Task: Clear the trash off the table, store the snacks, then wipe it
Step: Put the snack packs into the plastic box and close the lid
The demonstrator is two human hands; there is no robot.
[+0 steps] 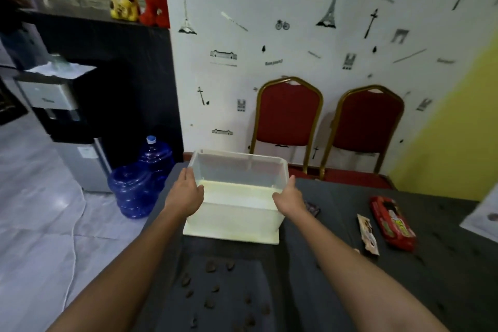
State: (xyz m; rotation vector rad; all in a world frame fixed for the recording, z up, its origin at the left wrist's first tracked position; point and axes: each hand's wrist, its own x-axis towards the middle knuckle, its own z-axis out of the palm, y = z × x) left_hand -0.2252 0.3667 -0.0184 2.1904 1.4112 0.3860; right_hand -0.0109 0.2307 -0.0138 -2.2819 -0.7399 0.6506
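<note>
Between both hands, the clear bin [237, 170] sits on the table [336, 264], fingers [188, 174] clamped on its sides

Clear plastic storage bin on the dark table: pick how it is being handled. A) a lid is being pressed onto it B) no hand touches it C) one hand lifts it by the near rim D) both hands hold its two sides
D: the left hand and right hand grip opposite sides of the open, lidless clear plastic storage bin.
</note>
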